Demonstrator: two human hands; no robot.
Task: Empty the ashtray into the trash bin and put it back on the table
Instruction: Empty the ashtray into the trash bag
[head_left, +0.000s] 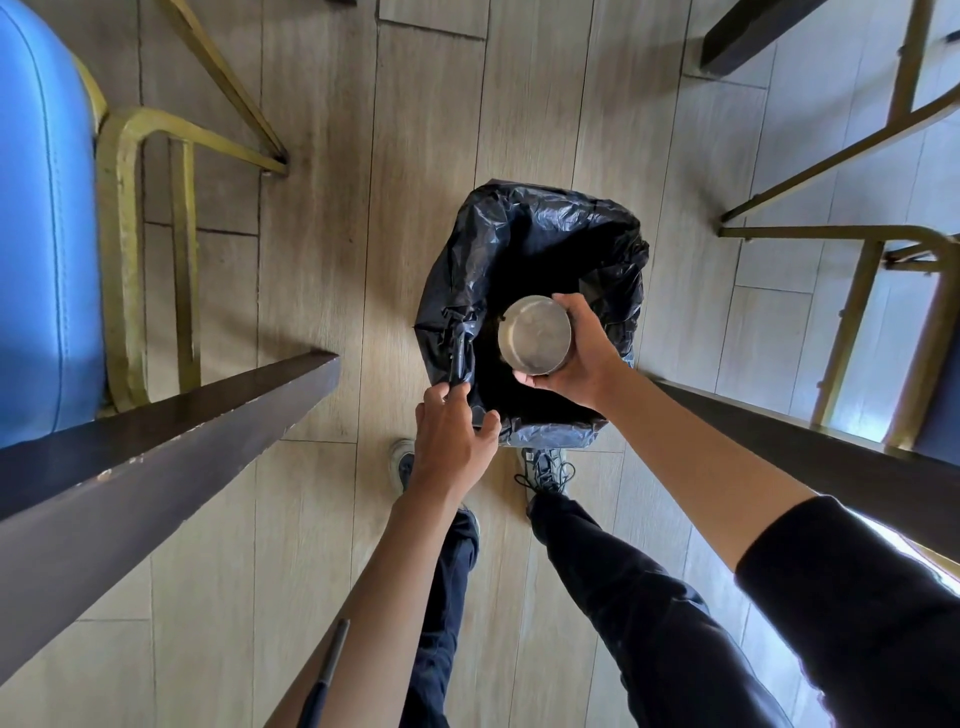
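The right hand (576, 353) is curled around a round metal ashtray (535, 335), fingers over its far edge and thumb under its near edge, holding it tipped on its side above the open mouth of the trash bin (524, 244); the flat shiny face of the ashtray turns up toward the camera, and which face that is cannot be told; the left hand (452, 434) is partly closed, thumb and fingertips pinching the black bag liner (460, 358) at the bin's near-left rim; the bin stands on the pale wood-plank floor (322, 260), its liner crumpled over the edges; the person's two shoes sit just beside the bin's near side; a dark table edge (156, 441) runs in from the left and another from the right; a blue padded chair (41, 234) with a gold frame stands at far left.
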